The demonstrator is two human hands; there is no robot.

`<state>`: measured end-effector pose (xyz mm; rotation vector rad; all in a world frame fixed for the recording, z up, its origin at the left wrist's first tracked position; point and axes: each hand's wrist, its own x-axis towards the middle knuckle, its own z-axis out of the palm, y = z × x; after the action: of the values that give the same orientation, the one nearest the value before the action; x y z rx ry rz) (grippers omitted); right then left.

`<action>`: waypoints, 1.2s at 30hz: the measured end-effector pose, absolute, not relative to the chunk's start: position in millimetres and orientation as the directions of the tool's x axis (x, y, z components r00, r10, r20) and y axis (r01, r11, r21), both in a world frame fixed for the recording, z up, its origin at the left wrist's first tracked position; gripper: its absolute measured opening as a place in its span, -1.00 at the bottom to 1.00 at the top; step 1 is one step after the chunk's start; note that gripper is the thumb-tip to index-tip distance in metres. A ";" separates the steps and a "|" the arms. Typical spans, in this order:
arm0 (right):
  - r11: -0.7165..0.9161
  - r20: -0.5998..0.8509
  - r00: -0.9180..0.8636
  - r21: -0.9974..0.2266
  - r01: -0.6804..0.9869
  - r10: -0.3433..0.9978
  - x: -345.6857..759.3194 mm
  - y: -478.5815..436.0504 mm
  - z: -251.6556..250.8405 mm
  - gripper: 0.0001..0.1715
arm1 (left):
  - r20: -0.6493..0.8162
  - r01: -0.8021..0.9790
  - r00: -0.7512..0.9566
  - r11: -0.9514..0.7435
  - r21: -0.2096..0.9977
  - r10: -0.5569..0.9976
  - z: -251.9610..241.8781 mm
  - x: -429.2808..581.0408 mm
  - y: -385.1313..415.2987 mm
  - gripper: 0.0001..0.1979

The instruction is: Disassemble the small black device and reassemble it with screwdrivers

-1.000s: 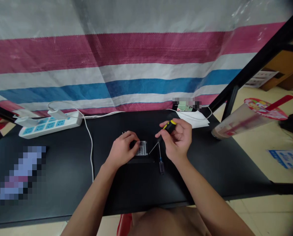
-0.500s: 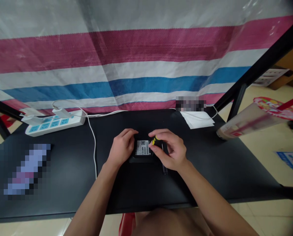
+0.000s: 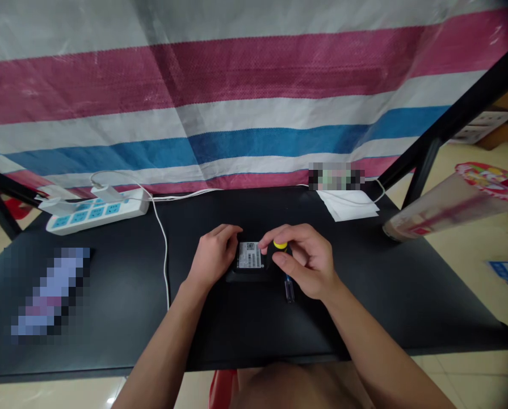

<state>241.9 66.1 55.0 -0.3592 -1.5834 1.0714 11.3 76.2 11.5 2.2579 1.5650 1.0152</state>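
A small black boxy device (image 3: pixel 248 276) lies on the black table, with a white printed label (image 3: pixel 250 255) facing up. My left hand (image 3: pixel 213 254) grips its left side, fingers curled and thumb by the edge. Over the device's right side, my right hand (image 3: pixel 307 255) is closed round a stubby screwdriver (image 3: pixel 280 246) with a yellow and black handle. The yellow end points up toward me; its tip is hidden by the hand and device. Just below that hand lies a second screwdriver (image 3: pixel 289 291) with a clear dark handle, its upper part covered.
A white power strip (image 3: pixel 98 213) with plugs and a trailing cable (image 3: pixel 162 238) is at back left. A blurred-out phone-like object (image 3: pixel 53 289) lies at left. White papers (image 3: pixel 349 205) and a tilted drink cup (image 3: pixel 445 204) are at right. A striped sheet (image 3: pixel 254 74) hangs behind.
My right hand has tipped the yellow and black screwdriver more upright, so its yellow end now faces me. My left hand stays on the device. The view has shifted slightly.
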 end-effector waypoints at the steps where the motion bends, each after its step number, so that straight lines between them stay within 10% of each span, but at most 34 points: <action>1: 0.493 0.582 -0.351 -0.811 -0.314 0.733 242.8 65.7 55.7 -0.65 | 0.413 0.743 0.199 -0.411 0.527 0.889 12.4 11.7 76.0 -0.76; 26: 0.768 0.771 -0.121 -0.635 -0.084 0.625 228.8 45.1 50.2 -0.33 | 0.297 0.884 0.199 -0.302 0.358 0.934 18.9 17.8 69.7 -0.75; 32: 0.748 0.742 0.108 -0.664 -0.025 0.662 232.6 45.8 56.9 -0.58 | 0.377 0.857 0.180 -0.334 0.394 0.908 21.4 16.5 69.2 -0.65; 36: 0.808 0.757 -0.284 -0.562 0.176 0.588 244.0 45.1 61.8 -0.39 | 0.466 0.812 0.104 -0.345 0.470 0.879 23.0 14.9 68.3 -0.63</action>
<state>244.0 45.1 61.8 -0.5818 -1.8469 0.4476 14.9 68.3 23.0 2.2613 1.7392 1.0697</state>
